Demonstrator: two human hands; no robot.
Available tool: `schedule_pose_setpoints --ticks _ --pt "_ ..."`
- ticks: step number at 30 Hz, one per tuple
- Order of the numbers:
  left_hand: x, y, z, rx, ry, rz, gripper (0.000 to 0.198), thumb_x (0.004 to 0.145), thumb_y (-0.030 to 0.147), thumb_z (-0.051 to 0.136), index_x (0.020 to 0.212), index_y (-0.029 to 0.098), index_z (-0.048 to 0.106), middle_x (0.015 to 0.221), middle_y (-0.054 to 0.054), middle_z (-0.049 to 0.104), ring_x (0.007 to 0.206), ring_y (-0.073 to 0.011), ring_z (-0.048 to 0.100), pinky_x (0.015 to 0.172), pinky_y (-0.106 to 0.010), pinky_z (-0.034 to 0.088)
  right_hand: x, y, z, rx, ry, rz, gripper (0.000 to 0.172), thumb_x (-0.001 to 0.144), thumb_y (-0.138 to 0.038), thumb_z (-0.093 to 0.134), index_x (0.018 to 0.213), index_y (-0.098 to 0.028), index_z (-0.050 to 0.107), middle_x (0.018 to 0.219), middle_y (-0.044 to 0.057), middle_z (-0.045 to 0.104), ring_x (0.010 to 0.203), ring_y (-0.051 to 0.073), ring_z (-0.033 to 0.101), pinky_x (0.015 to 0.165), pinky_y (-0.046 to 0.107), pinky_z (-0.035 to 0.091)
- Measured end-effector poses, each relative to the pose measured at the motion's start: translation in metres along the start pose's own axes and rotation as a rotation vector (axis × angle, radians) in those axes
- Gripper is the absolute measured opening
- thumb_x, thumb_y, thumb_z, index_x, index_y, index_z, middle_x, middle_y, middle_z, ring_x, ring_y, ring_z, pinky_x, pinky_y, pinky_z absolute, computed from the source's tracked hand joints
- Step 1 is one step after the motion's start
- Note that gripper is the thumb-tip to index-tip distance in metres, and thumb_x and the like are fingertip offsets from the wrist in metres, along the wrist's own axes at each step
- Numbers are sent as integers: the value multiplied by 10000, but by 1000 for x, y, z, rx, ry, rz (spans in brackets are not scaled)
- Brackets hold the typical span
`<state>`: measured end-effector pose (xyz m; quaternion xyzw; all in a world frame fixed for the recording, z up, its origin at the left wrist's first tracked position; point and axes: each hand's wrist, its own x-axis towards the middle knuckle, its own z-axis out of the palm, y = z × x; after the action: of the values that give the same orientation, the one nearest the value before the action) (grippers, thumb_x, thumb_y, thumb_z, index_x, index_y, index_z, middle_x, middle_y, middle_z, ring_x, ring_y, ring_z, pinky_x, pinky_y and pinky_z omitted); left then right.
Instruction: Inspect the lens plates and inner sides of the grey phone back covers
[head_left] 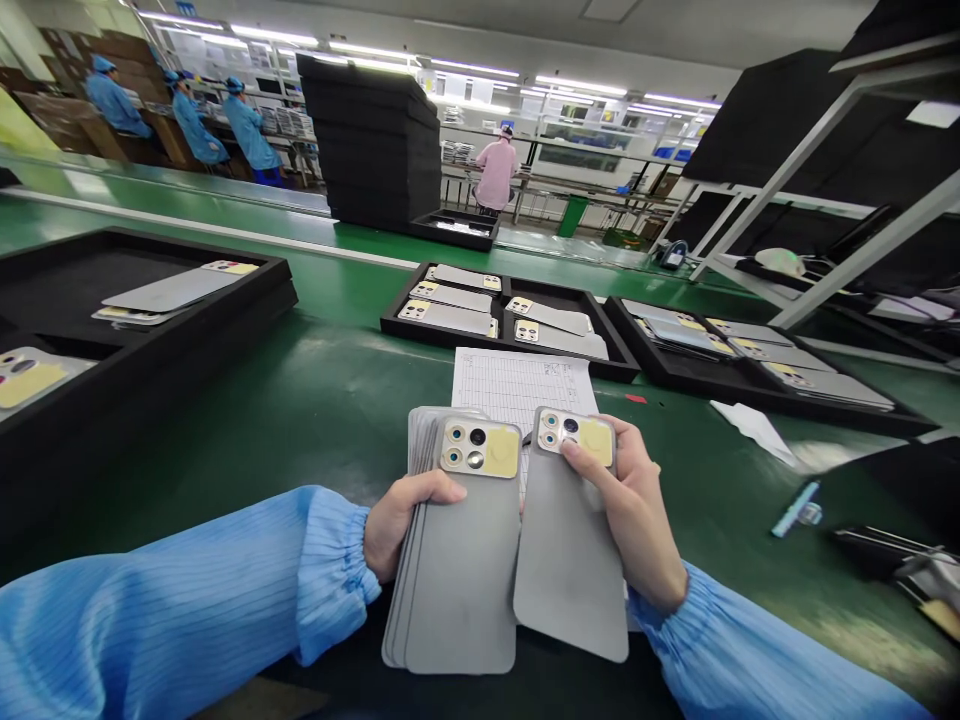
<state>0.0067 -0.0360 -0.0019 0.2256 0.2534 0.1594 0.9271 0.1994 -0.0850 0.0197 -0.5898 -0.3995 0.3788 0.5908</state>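
My left hand is closed round a fanned stack of grey phone back panels, its thumb lying on the top one just under the camera area. Each visible top panel has round lens rings and a pale yellow film patch. A single grey phone back panel is pinched in my right hand, the thumb pressing near its lens rings. The two lots are held side by side, with their camera ends away from me. Behind them a printed sheet with a table grid lies on the green bench, partly covered.
Black foam trays with more panels stand behind the sheet and to the right. Another black tray is at left. A tall stack of black trays rises behind. At right lie a white paper piece and a light-blue tool.
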Motion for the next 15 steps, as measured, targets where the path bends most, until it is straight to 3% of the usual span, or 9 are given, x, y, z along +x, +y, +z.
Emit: schedule_pose_setpoints --ticks 2,4,8,10,15 --pt "0 1 1 19 -108 60 497 615 249 509 1054 23 564 850 -147 667 784 -254 608 763 -372 409 2 -1 -2 1 -44 38 464 766 -342 581 1179 -296 374 1060 47 607 708 189 643 527 293 535" --pt "-1 1 1 45 -137 91 475 634 242 507 1051 24 573 901 -162 662 818 -264 605 775 -387 405 4 -1 -3 -58 -54 -18 469 782 -337 560 1214 -327 377 1149 36 567 830 214 631 623 328 537" --pt "-1 2 0 56 -151 81 455 654 265 508 1032 29 595 960 -162 653 848 -242 599 799 -366 408 5 4 -6 -288 -52 -193 180 790 -308 555 940 -271 647 983 8 653 950 222 581 814 337 467" --pt "-1 1 0 54 -149 69 451 652 271 514 1020 28 606 962 -160 656 842 -228 603 804 -352 413 1 7 -5 -313 -88 -185 165 798 -296 542 879 -266 682 906 4 684 894 207 602 798 321 466" --pt "-3 -9 2 67 -80 46 421 627 246 544 984 40 628 913 -167 675 856 -251 620 813 -373 431 -16 10 5 -302 -258 -183 232 819 -326 497 963 -229 651 721 12 682 665 171 616 612 288 482"
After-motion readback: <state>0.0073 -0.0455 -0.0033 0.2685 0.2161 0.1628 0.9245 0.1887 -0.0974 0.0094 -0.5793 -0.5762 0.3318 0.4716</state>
